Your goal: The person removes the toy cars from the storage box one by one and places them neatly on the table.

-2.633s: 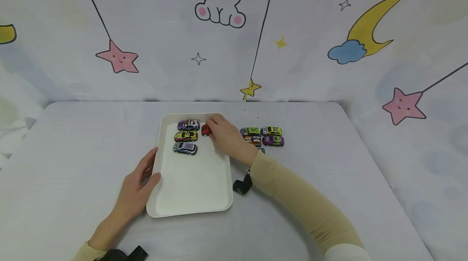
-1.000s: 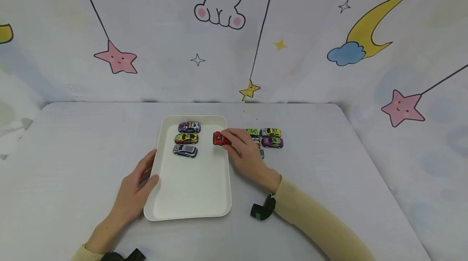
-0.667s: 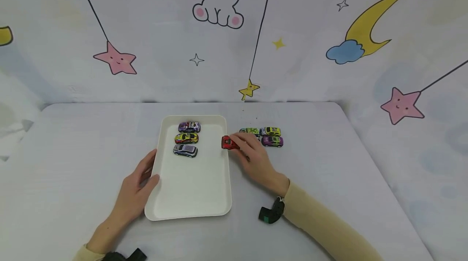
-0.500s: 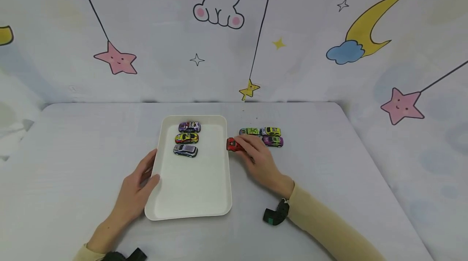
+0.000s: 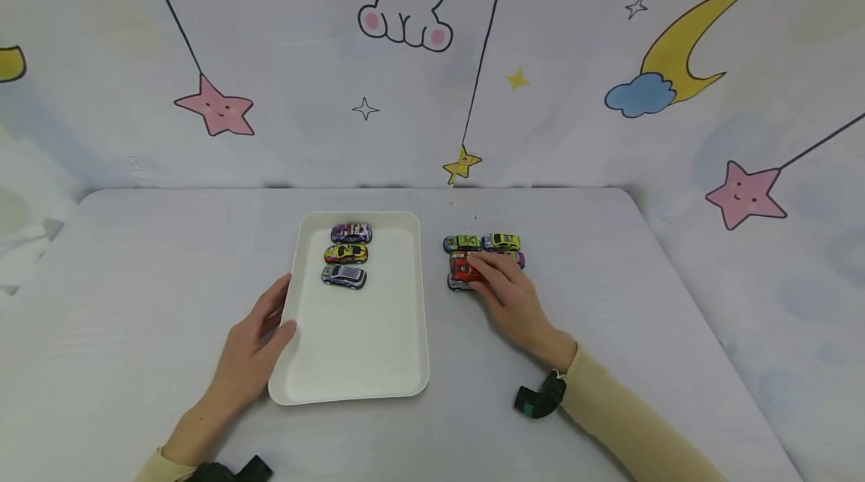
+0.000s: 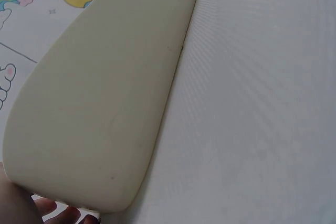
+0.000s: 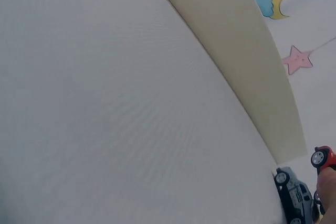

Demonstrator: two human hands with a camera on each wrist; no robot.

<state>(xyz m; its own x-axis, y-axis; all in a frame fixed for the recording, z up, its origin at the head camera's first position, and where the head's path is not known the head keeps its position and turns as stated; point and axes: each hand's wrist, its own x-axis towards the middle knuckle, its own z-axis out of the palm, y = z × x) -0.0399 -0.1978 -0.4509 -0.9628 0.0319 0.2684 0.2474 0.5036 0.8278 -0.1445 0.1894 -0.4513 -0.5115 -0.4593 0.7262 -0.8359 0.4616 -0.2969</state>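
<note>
A red toy car (image 5: 463, 267) is pinched in my right hand (image 5: 523, 311), over the group of cars right of the tray. Under and beside it show a silver toy car (image 5: 458, 283) and part of another car, mostly hidden. In the right wrist view the red car (image 7: 324, 157) sits higher than the grey car (image 7: 295, 196). My left hand (image 5: 246, 354) holds the left edge of a white tray (image 5: 351, 347), thumb on the rim. The left wrist view shows its fingers (image 6: 65, 214) at the tray's edge. A purple (image 5: 351, 233), a yellow (image 5: 346, 254) and a silver car (image 5: 344, 276) line the tray's upper left.
Right of the tray stand a green toy car (image 5: 462, 242) and a yellow one (image 5: 501, 242). A purple car (image 5: 519, 260) is partly covered by the right hand. White cloth covers the table (image 5: 642, 317), with a printed backdrop (image 5: 554, 31) behind.
My right hand has taken the red car from the tray's upper right, carrying it right, across the rim, to above the other cars. The left hand stays at the tray's left edge.
</note>
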